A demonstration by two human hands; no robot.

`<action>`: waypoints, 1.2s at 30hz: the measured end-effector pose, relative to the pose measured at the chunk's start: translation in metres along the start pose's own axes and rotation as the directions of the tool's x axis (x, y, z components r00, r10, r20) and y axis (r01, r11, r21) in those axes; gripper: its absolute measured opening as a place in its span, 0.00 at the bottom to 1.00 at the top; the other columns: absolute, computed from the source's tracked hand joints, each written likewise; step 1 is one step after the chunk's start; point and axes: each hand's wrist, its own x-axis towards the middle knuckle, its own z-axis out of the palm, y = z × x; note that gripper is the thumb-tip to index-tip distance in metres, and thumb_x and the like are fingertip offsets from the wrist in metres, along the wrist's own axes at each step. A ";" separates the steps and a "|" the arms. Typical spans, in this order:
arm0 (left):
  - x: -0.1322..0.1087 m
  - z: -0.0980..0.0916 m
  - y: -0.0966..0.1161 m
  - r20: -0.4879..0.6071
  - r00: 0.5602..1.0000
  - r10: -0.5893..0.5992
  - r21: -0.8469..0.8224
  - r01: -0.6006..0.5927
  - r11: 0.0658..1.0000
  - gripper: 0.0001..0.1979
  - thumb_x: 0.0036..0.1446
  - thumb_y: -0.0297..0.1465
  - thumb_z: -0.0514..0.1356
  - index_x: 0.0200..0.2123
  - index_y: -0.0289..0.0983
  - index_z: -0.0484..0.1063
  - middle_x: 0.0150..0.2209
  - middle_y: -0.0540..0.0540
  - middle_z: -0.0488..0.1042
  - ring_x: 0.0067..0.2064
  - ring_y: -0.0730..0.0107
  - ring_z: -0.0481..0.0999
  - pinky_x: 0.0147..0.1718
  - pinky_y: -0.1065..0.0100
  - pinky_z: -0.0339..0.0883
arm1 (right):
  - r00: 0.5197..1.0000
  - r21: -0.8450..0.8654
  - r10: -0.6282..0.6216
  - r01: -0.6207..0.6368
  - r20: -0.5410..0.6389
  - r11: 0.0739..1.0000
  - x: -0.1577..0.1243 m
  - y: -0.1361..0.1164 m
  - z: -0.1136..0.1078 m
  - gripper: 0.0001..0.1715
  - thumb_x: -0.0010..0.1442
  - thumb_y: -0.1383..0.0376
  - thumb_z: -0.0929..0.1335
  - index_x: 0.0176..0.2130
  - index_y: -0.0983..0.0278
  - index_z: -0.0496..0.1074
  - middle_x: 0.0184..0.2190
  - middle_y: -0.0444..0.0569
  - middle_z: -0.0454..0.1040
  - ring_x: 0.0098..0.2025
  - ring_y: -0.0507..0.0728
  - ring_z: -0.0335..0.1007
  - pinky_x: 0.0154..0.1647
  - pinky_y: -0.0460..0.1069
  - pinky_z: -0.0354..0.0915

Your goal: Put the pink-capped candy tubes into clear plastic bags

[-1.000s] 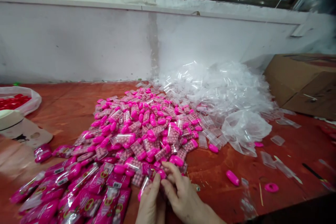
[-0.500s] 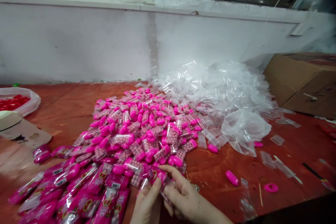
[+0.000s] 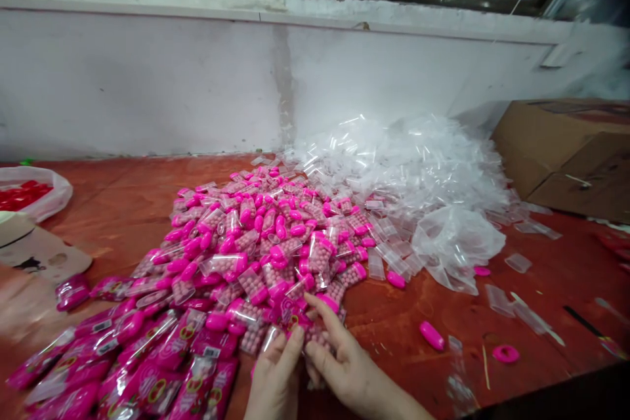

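My left hand (image 3: 274,377) and my right hand (image 3: 339,361) meet at the near edge of the red table (image 3: 123,203). Together they pinch a small clear sleeve with a pink-capped candy container (image 3: 291,327) in it. Just beyond my fingers lies a heap of pink-capped clear candy containers (image 3: 266,243). To the left of my hands lie several finished pink printed packets (image 3: 147,361). A pile of empty clear sleeves (image 3: 403,170) sits behind the heap, to the right.
A cardboard box (image 3: 566,151) stands at the right. A bag of red pieces (image 3: 29,193) and a pale hat (image 3: 34,249) lie at the left. Loose pink caps (image 3: 432,335), a pink ring (image 3: 505,354) and stray sleeves are scattered right of my hands. A white wall runs behind.
My hands stayed in place, working the container and sleeve between the fingers; the right fingers stretched forward again. The view shifted slightly.
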 end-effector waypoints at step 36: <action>-0.026 -0.035 0.019 -0.272 0.938 0.215 0.040 -0.212 0.976 0.26 0.34 0.44 0.77 0.35 0.36 0.78 0.32 0.45 0.82 0.27 0.64 0.79 0.21 0.71 0.69 | 0.992 -0.103 -0.030 0.043 0.121 0.994 0.015 0.018 0.017 0.25 0.69 0.50 0.63 0.59 0.59 0.58 0.31 0.41 0.70 0.21 0.48 0.64 0.24 0.44 0.60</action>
